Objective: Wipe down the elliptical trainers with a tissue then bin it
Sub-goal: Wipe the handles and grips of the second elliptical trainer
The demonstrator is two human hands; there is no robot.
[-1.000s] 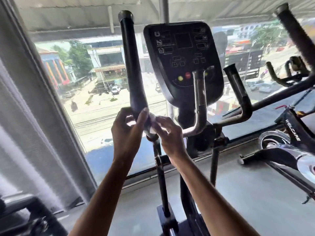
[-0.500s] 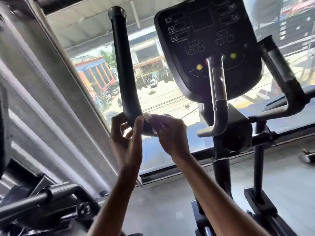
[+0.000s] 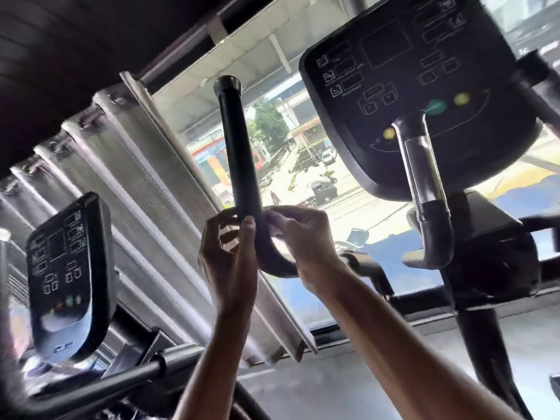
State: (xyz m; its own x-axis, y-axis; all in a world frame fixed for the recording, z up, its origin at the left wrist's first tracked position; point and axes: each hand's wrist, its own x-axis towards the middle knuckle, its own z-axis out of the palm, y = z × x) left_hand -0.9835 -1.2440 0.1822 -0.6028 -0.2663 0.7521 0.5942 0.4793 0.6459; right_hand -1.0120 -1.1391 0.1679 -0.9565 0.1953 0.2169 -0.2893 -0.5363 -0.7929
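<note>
Filling the right half of the view, the elliptical trainer (image 3: 485, 253) stands before a wide window (image 3: 303, 140) with vertical blinds (image 3: 136, 183) drawn to its left. Its dark console (image 3: 424, 86) carries boxed icons and round yellow and green buttons, but the small lettering beside them is too blurred to read. A second machine's console (image 3: 66, 274) at far left is equally illegible. Between the two rises the black handlebar (image 3: 239, 153), upright and padded, capped at the top. Both hands meet at its lower end, where it bends. The left hand (image 3: 230, 256) holds the bar, its fingers (image 3: 250, 234) curled close around it. The right hand (image 3: 306, 244) wraps in from the other side, its fingers (image 3: 285, 212) bent tight over the bar. The tissue does not show plainly; it is probably trapped under the right hand against the grip. Being thin, soft and easily torn, it likely needs a flat palm behind it, not a fingertip pinch, and light pressure, since the foam may drag and shred it.
</note>
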